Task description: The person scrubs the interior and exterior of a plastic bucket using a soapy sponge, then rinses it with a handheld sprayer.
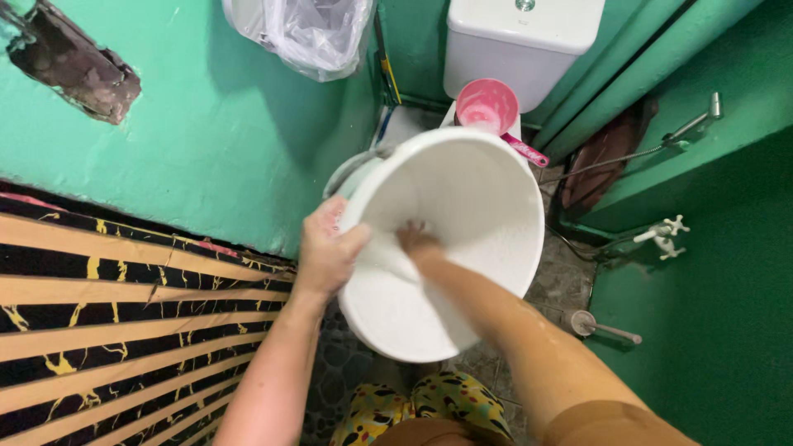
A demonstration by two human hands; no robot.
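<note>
A large white plastic bucket [487, 198] is tilted toward me above the toilet. My left hand [329, 248] grips its left rim, thumb over the edge. My right hand [415, 239] reaches down inside the bucket, fingers pressed against the wet inner wall; whether it holds anything is hidden. Foam or water film shows on the bucket's inside. A metal bail handle curves along the bucket's upper left.
Behind the bucket stands a white toilet tank [522, 41] with a pink dipper [489, 107] in front of it. A plastic bag [310, 33] hangs on the green wall. A spray hose [652, 149] and tap [663, 234] sit on the right. A striped cloth [124, 314] fills the lower left.
</note>
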